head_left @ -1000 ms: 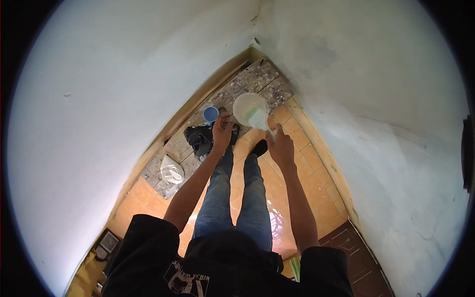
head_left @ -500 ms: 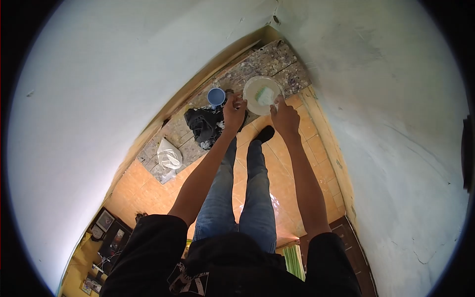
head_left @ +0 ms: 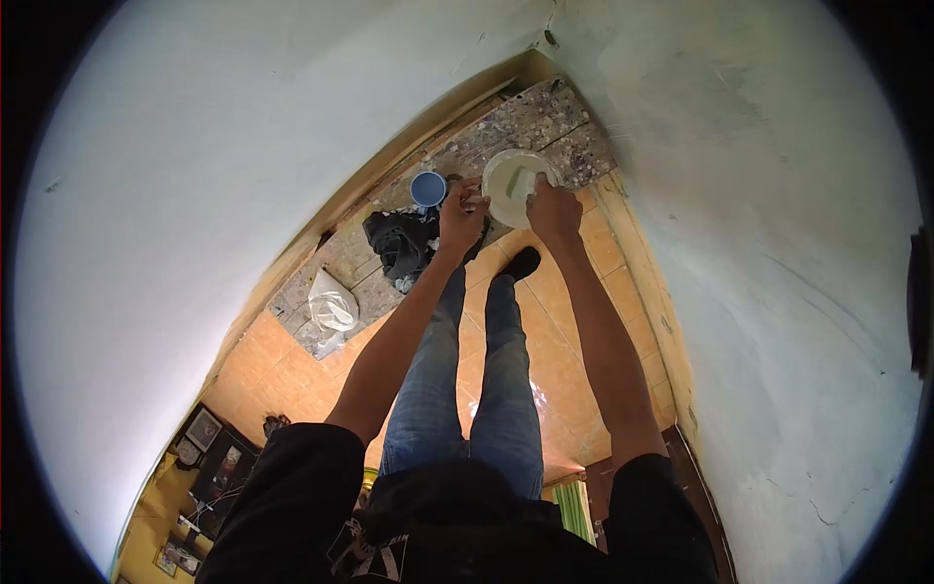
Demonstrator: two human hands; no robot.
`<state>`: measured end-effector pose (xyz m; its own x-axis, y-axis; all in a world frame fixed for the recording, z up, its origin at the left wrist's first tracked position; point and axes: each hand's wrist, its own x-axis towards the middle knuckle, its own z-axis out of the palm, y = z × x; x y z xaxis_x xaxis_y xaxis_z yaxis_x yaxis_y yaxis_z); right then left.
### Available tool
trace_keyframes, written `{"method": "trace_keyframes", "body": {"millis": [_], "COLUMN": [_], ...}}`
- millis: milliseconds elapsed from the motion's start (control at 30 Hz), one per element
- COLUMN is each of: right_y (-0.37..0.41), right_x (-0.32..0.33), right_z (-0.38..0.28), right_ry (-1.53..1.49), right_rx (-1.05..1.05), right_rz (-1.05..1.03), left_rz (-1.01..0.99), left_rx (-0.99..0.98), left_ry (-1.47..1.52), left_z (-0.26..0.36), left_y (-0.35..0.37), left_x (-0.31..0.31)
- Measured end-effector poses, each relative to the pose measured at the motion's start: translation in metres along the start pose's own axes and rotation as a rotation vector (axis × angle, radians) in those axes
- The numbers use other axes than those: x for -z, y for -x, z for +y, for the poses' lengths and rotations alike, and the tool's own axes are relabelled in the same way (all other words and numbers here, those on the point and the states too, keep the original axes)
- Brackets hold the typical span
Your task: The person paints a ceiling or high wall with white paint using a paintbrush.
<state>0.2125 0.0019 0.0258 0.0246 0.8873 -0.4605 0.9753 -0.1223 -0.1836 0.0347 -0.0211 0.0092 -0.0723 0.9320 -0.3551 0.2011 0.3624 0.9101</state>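
Note:
In the head view, a whitish round bucket (head_left: 499,211) stands at the far part of the paint-spattered plank. My left hand (head_left: 461,216) is closed on the bucket's left rim, with its fingers at the edge. My right hand (head_left: 555,211) is closed around the handle of what looks like a putty knife (head_left: 522,183), whose pale flat blade reaches into the bucket. Pale, wet-looking material coats the inside. Left of my left hand sits a blue cup (head_left: 428,189), and a dark crumpled cloth (head_left: 397,241) lies just below it.
The spattered plank (head_left: 375,292) runs along the left wall (head_left: 195,175), with a white plastic bag (head_left: 332,304) at its near end. The right wall (head_left: 759,243) is close by. Orange floor tiles (head_left: 603,321) lie below. Dark furniture (head_left: 226,467) stands at lower left.
My right hand has shifted and turned slightly, moving the blade inside the bucket. The left hand stays on the rim.

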Motion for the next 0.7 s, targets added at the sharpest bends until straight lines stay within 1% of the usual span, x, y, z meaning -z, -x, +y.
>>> {"method": "trace_keyframes", "body": {"millis": [100,200,300,467,567,700], "right_y": [-0.003,-0.005,-0.006,-0.005,-0.006,-0.006], "right_x": [-0.001,0.007,0.011,0.007,0.004,0.000], "right_z": [0.000,-0.005,-0.008,-0.008,-0.008,-0.007], "right_ry": [0.013,-0.068,-0.063,-0.058,-0.052,-0.033], "right_rx": [0.001,-0.052,-0.071,-0.052,-0.054,-0.043], "right_rz": [0.002,-0.046,-0.065,-0.040,-0.030,-0.014], "left_rz": [-0.026,-0.045,-0.045,-0.028,-0.012,-0.024], "left_rx": [0.030,0.072,0.092,0.098,0.057,0.092], "left_ry": [-0.002,0.018,0.009,-0.011,-0.011,0.013], "left_z": [0.001,0.006,0.003,-0.002,-0.006,-0.002], "left_y": [-0.002,-0.002,-0.003,-0.004,-0.004,-0.004], "left_x": [0.002,0.003,0.003,0.002,0.001,0.002]}}
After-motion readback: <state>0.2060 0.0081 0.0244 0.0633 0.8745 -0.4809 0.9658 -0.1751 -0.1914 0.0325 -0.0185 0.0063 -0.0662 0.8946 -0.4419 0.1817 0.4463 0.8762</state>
